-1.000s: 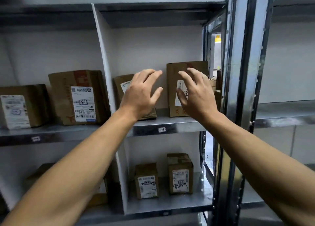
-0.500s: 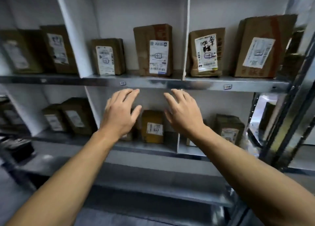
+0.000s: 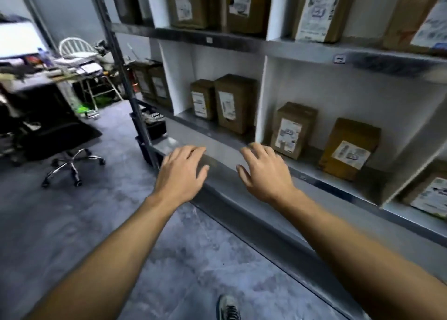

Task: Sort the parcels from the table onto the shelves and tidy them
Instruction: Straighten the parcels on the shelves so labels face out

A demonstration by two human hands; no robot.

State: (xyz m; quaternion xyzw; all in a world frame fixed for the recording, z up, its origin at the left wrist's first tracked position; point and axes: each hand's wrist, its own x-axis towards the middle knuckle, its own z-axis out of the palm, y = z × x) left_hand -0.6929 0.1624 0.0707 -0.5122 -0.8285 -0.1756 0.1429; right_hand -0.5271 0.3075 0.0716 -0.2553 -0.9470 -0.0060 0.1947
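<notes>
Gaze has dropped from the upper row: left hand (image 3: 181, 172) and right hand (image 3: 264, 172) hover spread, empty, before the lower shelf (image 3: 321, 174), where parcels (image 3: 233, 104) stand upright; the table (image 3: 31, 83) left of it is likely the next stop

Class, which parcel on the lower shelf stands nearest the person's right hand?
The parcel just right of the middle white divider, directly beyond the right hand; the others stand farther off.

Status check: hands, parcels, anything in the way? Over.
Left hand and right hand open, empty, hovering before the lower shelf. Parcels standing on shelves, none held. Nothing between hands and shelf.
</notes>
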